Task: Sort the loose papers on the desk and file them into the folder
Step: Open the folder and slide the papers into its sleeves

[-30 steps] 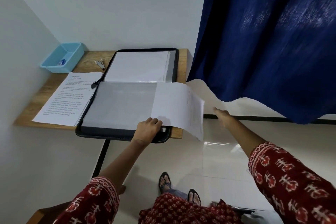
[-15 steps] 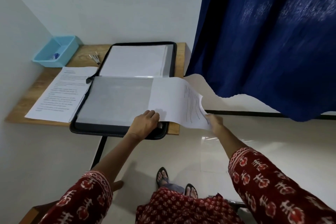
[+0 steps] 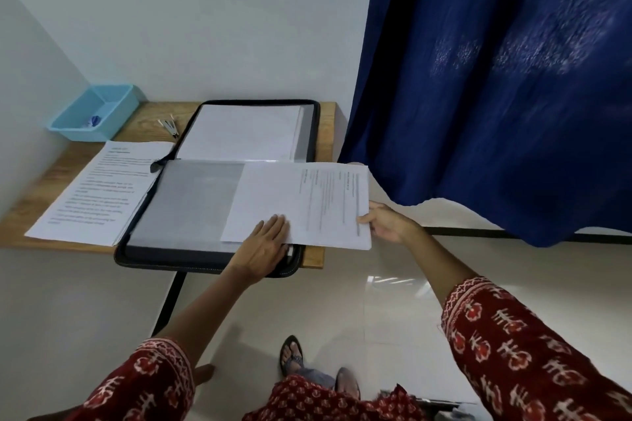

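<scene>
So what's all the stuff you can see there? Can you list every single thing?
folder: one, black, open on the desk
printed sheet: one, white, half in the folder's near sleeve, sticking out right
paper stack: one, white with print, left of the folder
filed pages: one stack, white, far half of the folder
tray: one, light blue, back left corner
small metal thing: one, silver, by the tray; too small to name
desk: one, wooden
curtain: one, dark blue, right
left hand: flat by the sheet's near edge
right hand: pinches the sheet's right edge
</scene>
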Action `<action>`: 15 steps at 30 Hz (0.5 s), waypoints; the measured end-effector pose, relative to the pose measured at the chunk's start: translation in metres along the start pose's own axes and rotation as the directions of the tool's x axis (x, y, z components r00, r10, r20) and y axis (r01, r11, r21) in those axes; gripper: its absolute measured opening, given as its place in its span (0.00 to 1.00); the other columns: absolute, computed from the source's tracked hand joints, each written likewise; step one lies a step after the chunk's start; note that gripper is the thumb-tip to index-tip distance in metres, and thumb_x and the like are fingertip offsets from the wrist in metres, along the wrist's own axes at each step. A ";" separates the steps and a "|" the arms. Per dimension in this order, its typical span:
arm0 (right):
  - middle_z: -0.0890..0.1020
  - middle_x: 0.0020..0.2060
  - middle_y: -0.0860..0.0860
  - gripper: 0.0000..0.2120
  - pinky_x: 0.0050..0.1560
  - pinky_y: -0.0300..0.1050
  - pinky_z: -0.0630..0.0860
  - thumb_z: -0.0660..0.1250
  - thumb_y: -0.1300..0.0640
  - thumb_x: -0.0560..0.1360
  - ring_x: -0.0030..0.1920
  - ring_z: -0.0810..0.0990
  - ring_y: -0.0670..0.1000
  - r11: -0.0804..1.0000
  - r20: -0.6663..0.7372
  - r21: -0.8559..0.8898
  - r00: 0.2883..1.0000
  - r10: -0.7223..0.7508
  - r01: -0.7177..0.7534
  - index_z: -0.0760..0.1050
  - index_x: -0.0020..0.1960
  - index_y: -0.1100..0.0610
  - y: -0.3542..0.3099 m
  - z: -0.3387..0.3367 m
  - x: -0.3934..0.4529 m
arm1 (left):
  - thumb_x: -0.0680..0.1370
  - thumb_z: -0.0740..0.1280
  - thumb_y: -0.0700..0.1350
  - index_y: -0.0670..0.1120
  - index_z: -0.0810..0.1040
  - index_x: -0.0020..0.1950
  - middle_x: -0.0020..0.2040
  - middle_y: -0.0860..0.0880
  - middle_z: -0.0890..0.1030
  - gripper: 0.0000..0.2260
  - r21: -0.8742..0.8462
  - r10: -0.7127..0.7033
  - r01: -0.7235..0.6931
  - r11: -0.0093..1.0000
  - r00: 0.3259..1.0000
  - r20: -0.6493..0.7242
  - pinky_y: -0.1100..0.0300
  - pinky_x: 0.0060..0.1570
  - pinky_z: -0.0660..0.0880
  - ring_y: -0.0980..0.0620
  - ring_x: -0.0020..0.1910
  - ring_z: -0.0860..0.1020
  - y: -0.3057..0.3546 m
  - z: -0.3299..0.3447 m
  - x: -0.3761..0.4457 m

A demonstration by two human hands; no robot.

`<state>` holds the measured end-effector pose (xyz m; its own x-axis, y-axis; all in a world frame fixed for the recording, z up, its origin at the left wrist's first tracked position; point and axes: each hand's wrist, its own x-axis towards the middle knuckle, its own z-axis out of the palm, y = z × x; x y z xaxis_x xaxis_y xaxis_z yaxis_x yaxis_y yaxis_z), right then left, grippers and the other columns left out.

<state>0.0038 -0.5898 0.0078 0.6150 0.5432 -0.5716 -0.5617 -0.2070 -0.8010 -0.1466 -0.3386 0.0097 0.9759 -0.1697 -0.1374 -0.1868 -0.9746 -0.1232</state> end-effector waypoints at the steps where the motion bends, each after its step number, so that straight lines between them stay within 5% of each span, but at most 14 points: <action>1: 0.77 0.63 0.54 0.24 0.60 0.52 0.75 0.59 0.72 0.75 0.61 0.76 0.56 1.000 0.030 -0.017 1.000 -0.003 0.004 0.69 0.69 0.56 -0.007 0.012 0.004 | 0.83 0.37 0.50 0.34 0.75 0.62 0.59 0.37 0.78 0.31 -0.004 0.000 0.000 1.000 1.000 -0.008 0.49 0.52 0.78 0.41 0.58 0.78 0.001 0.003 0.001; 5: 0.79 0.58 0.53 0.15 0.46 0.48 0.79 0.61 0.63 0.79 0.60 0.78 0.55 0.993 0.034 -0.115 0.999 -0.017 0.020 0.71 0.65 0.57 -0.030 0.069 0.022 | 0.83 0.38 0.50 0.34 0.76 0.60 0.58 0.37 0.79 0.30 -0.074 0.035 -0.037 0.997 0.999 -0.023 0.50 0.51 0.79 0.41 0.57 0.79 0.004 0.000 0.000; 8: 0.82 0.54 0.53 0.12 0.44 0.50 0.80 0.59 0.55 0.80 0.53 0.81 0.55 0.986 -0.225 -0.160 0.971 -0.083 0.047 0.74 0.58 0.60 -0.036 0.086 0.034 | 0.83 0.41 0.52 0.37 0.75 0.61 0.59 0.40 0.79 0.28 -0.140 0.111 -0.121 0.983 0.990 -0.082 0.52 0.55 0.77 0.43 0.58 0.78 0.000 -0.007 -0.002; 12: 0.84 0.46 0.57 0.09 0.45 0.50 0.82 0.60 0.66 0.74 0.44 0.84 0.55 0.978 -0.481 -0.177 0.858 -0.181 0.107 0.74 0.37 0.60 -0.038 0.078 0.045 | 0.82 0.39 0.57 0.38 0.73 0.65 0.63 0.40 0.76 0.31 -0.184 0.040 -0.043 0.982 0.999 -0.020 0.48 0.58 0.74 0.41 0.61 0.76 -0.021 -0.019 -0.001; 15: 0.83 0.45 0.55 0.09 0.41 0.45 0.81 0.63 0.69 0.74 0.42 0.83 0.53 0.972 -0.500 -0.215 0.845 -0.189 0.091 0.75 0.38 0.60 -0.042 0.077 0.050 | 0.75 0.28 0.62 0.40 0.59 0.74 0.74 0.42 0.61 0.40 -0.190 -0.104 0.100 0.977 0.994 -0.010 0.50 0.72 0.53 0.44 0.74 0.59 -0.043 -0.028 0.004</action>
<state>0.0156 -0.4907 0.0267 0.9028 0.0912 -0.4202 -0.3714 -0.3271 -0.8689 -0.1312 -0.3011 0.0420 0.9911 -0.0686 -0.1137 -0.0629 -0.9966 0.0528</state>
